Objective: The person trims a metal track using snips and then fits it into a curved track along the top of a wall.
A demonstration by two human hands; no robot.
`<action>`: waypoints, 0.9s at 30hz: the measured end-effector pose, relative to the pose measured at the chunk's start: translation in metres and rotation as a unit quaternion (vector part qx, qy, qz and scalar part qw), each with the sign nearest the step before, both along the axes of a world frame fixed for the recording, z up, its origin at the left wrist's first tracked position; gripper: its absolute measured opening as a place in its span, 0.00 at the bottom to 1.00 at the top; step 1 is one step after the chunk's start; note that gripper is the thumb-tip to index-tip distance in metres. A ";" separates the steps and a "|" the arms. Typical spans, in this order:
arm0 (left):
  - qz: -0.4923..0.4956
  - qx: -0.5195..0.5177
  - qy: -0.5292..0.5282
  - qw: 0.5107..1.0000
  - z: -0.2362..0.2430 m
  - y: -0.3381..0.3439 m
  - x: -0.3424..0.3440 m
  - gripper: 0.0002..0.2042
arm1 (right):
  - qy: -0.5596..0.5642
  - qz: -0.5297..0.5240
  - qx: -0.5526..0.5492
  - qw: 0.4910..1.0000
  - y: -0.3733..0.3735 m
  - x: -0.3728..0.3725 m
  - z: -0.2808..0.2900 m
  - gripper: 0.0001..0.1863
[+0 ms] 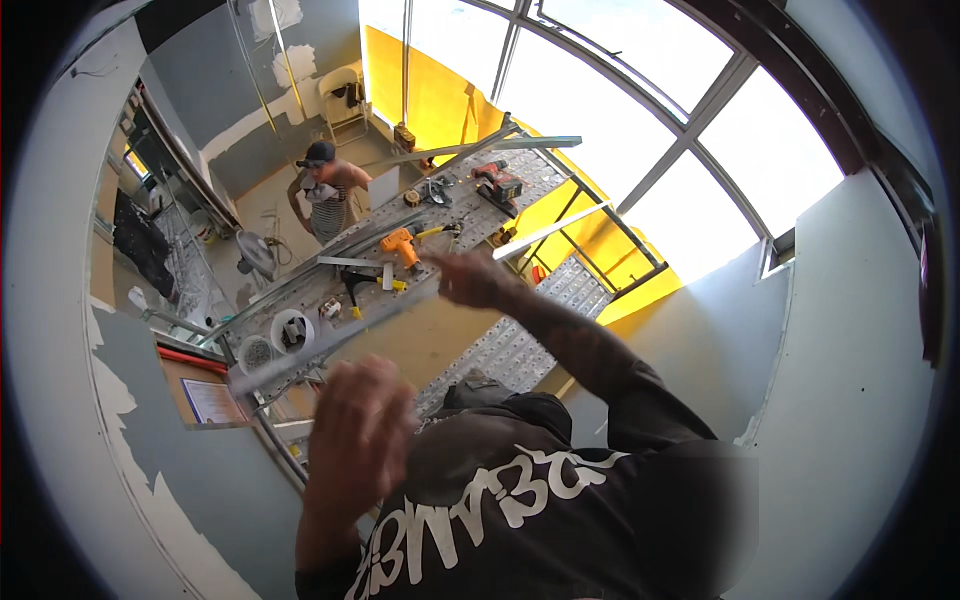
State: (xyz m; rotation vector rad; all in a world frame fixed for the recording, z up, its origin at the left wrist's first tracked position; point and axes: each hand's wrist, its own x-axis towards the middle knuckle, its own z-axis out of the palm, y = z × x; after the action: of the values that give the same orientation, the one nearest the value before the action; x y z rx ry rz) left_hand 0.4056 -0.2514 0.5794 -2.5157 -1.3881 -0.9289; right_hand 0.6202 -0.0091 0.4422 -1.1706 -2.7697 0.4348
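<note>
My right hand (465,280) is raised in front of the scaffold platform (540,180), its index finger stretched out beside an orange power tool (400,245); I see nothing held in it. My left hand (360,420) is low at the centre-left, smeared by motion, so its grip is unclear. Beyond it a long metal strip (330,340) crosses diagonally. On the platform are a red cordless drill (495,185), a tape measure (411,197), yellow-and-black tools (355,295), loose metal channels (540,142) and white buckets (257,355) of small parts.
A person (330,200) in a cap stands behind the platform, near a fan (255,255) and a folding chair (340,95). A lower perforated plank (550,310) lies at right. Windows (570,110), yellow sheeting (390,70) and patched walls (760,330) surround the space.
</note>
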 end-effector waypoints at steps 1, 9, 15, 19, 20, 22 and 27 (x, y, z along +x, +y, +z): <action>-0.004 0.001 -0.001 1.000 0.002 0.001 0.007 0.25 | 0.066 -0.031 0.088 0.993 0.017 0.008 0.005 0.31; -0.180 -0.056 -0.139 0.972 -0.011 0.083 0.068 0.22 | 0.219 -0.119 0.135 0.959 0.103 0.111 0.181 0.31; -0.256 -0.110 -0.174 0.944 -0.059 0.152 0.133 0.22 | 0.310 -0.208 0.165 0.913 0.056 0.215 0.221 0.22; -0.376 -0.208 -0.213 0.878 -0.073 0.198 0.189 0.22 | 0.421 -0.282 0.171 0.845 0.002 0.279 0.243 0.31; -0.404 -0.265 -0.228 0.846 -0.079 0.213 0.206 0.22 | 0.439 -0.305 0.207 0.819 -0.012 0.289 0.241 0.31; -0.438 -0.321 -0.254 0.800 -0.098 0.244 0.249 0.21 | 0.477 -0.330 0.269 0.768 -0.038 0.311 0.228 0.29; -0.467 -0.616 -0.332 0.541 -0.158 0.292 0.372 0.22 | 0.579 -0.369 0.330 0.648 -0.105 0.332 0.198 0.25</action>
State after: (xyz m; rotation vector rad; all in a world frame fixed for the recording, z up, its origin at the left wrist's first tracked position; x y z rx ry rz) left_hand 0.7776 0.0409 0.4218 -4.6635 -0.5390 -1.4571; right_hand 0.9524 -0.1138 0.6402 -1.0640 -1.0201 -0.0093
